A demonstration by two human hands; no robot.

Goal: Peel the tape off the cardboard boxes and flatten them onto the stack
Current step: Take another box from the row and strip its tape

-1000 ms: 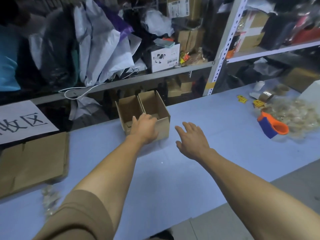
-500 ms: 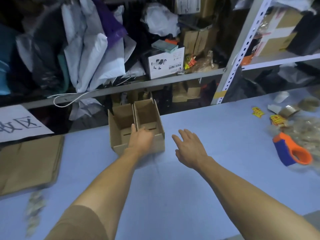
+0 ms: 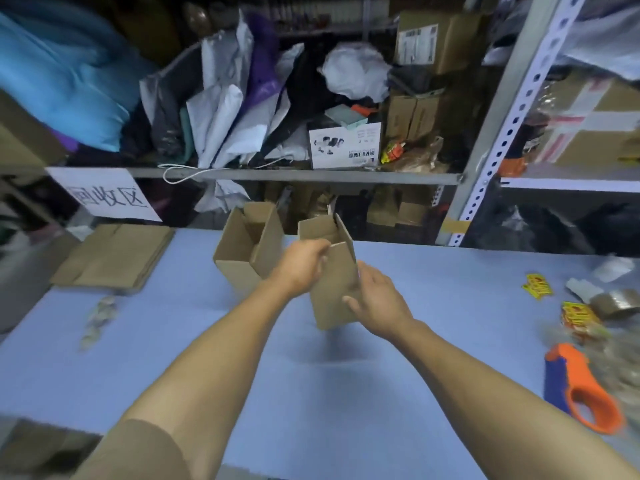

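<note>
Two small open cardboard boxes are in the middle of the blue table [image 3: 433, 341]. One box [image 3: 334, 275] is lifted off the table and tilted. My left hand [image 3: 298, 268] grips its near top rim, and my right hand [image 3: 377, 299] holds its right side low down. The other box [image 3: 242, 251] stands on the table just to the left, open at the top. A stack of flattened cardboard [image 3: 114, 258] lies at the far left of the table.
An orange and blue tape dispenser [image 3: 581, 386], a brown tape roll [image 3: 616, 303], yellow stickers [image 3: 536, 285] and crumpled tape lie at the right. A wad of peeled tape [image 3: 98, 315] lies at the left. Cluttered metal shelves [image 3: 294, 174] stand right behind the table.
My left hand has lifted the right box off the table and away from its neighbour. My right hand has come in and taken hold of its side. The view has shifted.
</note>
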